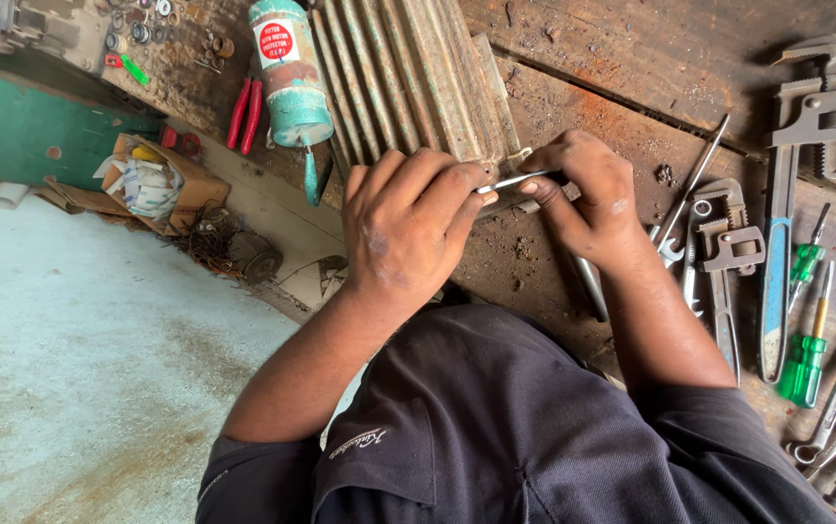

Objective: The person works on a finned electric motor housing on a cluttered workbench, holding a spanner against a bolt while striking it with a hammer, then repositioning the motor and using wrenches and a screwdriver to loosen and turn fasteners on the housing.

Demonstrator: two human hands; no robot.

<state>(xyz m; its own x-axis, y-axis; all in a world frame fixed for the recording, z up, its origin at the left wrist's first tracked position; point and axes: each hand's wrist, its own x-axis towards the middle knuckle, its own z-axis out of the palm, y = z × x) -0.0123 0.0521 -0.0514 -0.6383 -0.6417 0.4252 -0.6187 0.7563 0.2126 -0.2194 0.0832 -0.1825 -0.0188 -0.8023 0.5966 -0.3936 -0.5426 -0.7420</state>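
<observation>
Metal rod (pixel 513 180) lies nearly level, long axis left-right, pinched between left hand (pixel 408 223) and right hand (pixel 583 189) against the ribbed motor casing (pixel 408 78).

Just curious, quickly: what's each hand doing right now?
Left hand: fingers closed, pinching the thin metal rod against the ribbed motor housing.
Right hand: closed, gripping the same rod.
</observation>
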